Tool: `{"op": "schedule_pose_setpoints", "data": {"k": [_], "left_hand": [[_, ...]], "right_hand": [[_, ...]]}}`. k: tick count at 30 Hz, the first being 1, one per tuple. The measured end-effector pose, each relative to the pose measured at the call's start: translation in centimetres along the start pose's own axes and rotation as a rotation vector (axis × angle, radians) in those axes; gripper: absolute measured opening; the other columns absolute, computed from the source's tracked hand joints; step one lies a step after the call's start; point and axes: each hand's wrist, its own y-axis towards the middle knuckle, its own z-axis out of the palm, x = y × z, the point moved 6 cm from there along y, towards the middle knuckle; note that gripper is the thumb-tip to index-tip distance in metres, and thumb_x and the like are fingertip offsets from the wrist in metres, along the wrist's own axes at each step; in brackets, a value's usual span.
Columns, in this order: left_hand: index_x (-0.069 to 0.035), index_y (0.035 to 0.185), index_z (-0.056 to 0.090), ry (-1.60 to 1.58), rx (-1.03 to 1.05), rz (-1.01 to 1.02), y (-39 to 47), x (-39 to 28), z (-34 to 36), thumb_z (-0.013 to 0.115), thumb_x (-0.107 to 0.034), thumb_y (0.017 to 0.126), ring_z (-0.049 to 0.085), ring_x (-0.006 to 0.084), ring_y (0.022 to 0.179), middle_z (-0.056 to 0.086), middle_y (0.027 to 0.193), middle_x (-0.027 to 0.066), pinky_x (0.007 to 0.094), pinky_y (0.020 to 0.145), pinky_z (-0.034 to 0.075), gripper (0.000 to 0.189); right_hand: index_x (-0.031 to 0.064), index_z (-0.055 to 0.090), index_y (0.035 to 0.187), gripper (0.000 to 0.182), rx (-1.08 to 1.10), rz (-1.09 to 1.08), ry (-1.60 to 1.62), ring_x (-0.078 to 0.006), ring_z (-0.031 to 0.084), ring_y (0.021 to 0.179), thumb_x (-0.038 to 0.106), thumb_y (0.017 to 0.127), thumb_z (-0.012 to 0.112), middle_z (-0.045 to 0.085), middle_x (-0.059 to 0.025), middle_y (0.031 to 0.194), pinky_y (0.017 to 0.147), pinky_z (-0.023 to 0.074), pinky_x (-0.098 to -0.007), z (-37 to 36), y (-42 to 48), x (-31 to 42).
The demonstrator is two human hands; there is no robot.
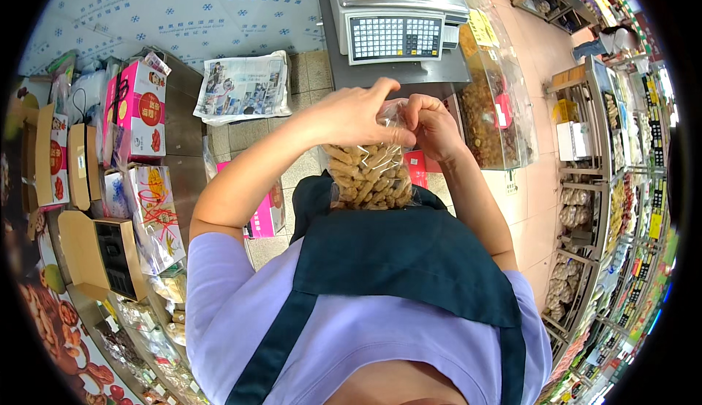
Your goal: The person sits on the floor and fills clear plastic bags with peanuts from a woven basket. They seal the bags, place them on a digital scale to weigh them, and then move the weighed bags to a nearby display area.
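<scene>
A clear plastic bag of peanuts in their shells [370, 177] hangs upright in front of my dark apron [406, 262]. My left hand [359, 114] holds the gathered neck of the bag from the left, its index finger raised and its thumb reaching across. On the other side, my right hand [436, 125] pinches the bag's top with curled fingers. Both hands meet at the neck, and the fingers partly hide it. Just beyond them stands a weighing scale with a keypad [395, 37] on a dark counter [406, 73].
Folded newspapers [247, 84] lie at the left, near a pink carton [145, 111] and an open cardboard box [88, 251]. Right of the scale is a clear display bin [488, 109] with loose goods. Produce shelves [584, 196] line the far right, where a person [609, 40] appears.
</scene>
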Motion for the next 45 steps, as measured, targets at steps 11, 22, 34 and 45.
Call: {"op": "schedule_pose_setpoints", "data": {"k": [11, 22, 34, 45], "left_hand": [[-0.003, 0.136, 0.044, -0.312, -0.1, 0.002, -0.4, 3.2, 2.5, 0.074, -0.063, 0.069, 0.06, 0.0373, 0.114, 0.061, 0.119, 0.027, 0.0411, 0.095, 0.047, 0.095], [0.004, 0.124, 0.052, -0.527, -0.069, -0.01, 0.0, 5.7, 3.6, 0.078, -0.032, 0.082, 0.058, 0.0158, 0.108, 0.062, 0.114, 0.0126, 0.0316, 0.094, 0.046, 0.061], [0.0, 0.101, 0.065, -0.277, 0.085, -0.126, 3.4, 5.2, 2.4, 0.073, -0.037, 0.067, 0.064, 0.0214, 0.081, 0.068, 0.092, 0.0121, 0.0331, 0.075, 0.05, 0.051], [0.001, 0.097, 0.07, -0.54, 0.42, -0.075, 7.6, 5.1, 5.5, 0.074, -0.016, 0.079, 0.061, 0.0103, 0.079, 0.068, 0.085, 0.0024, 0.0261, 0.073, 0.048, 0.025]], "right_hand": [[-0.0031, 0.065, 0.096, 0.015, -0.285, -0.067, -0.397, -0.0132, 0.062, 0.082, 0.006, 0.092, 0.054, 0.066, -0.0067, 0.087, 0.078, 0.0495, -0.0272, -2.6, -4.0, 2.0], [-0.0048, 0.065, 0.09, 0.024, -0.389, -0.104, -0.843, -0.0163, 0.064, 0.072, 0.018, 0.084, 0.066, 0.068, -0.011, 0.078, 0.068, 0.0507, -0.0307, 1.4, -3.9, 0.0], [-0.0005, 0.063, 0.087, 0.008, -0.22, -0.04, -0.354, -0.0028, 0.053, 0.071, 0.006, 0.088, 0.059, 0.061, 0.0023, 0.077, 0.062, 0.0446, -0.0212, -0.4, -3.1, -2.6], [0.0006, 0.065, 0.083, 0.017, -0.437, -0.285, -0.515, -0.0166, 0.062, 0.064, 0.018, 0.082, 0.065, 0.065, -0.0099, 0.071, 0.062, 0.0493, -0.0327, -1.6, -6.0, -2.7]]}}
